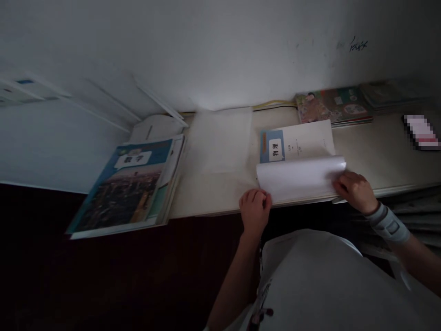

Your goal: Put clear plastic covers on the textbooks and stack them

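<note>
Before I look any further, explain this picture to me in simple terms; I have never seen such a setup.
There is no machine here: you see a person's bare left hand and right hand. The single picture comes from a camera worn on the head, looking down. On the desk lies an open book, its lower part covered by a curled white page. The hands are at that page's two sides; how firmly the fingers grip is unclear. Left of it are a pale sheet and a stack of books; more books lie by the wall, and a phone at far right.
</note>
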Available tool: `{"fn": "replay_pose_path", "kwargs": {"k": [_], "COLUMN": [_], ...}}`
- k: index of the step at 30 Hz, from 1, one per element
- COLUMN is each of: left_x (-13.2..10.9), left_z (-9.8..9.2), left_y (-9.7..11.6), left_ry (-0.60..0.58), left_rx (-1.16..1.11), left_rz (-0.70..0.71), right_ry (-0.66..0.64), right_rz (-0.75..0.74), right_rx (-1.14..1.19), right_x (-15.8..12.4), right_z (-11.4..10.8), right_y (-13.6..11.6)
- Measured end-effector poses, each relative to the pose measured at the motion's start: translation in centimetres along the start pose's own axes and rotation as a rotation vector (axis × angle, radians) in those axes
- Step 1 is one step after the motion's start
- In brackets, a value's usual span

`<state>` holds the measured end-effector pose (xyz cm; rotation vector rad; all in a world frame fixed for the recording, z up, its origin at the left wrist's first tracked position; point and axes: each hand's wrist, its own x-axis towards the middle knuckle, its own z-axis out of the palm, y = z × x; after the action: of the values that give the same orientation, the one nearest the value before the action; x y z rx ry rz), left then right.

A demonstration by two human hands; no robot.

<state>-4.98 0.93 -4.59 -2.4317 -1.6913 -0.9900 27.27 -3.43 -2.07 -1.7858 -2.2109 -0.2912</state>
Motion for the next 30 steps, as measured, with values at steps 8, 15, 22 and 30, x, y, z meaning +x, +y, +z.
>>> {"fn": "replay_pose_path", "kwargs": {"k": [8, 15, 22, 30], "left_x": [0.2, -1.2, -1.4, -1.3], "left_z": [1.4, 3.9, 4.2, 3.9], "left_y": [3.3, 6.6, 6.2, 6.0], "left_ry": [-0.007, -0.082, -0.1, -0.08], "left_rx": [0.022, -0.057, -0.063, -0.062], "left_rz": [0.558, 0.539, 0.527, 0.552], "right_ry": [0.036, 0.021, 0.128, 0.065], "right_rz": [-0.035, -0.006, -0.025, -0.181], "right_rx": [-0.065, -0.014, -0.005, -0.042], "right_x": [0.0, -0.3, -0.6, -0.6], "right_z": [0.4, 0.7, -0.6, 0.7], "right_y": [-0.2, 0.1, -3.6, -10.3]}}
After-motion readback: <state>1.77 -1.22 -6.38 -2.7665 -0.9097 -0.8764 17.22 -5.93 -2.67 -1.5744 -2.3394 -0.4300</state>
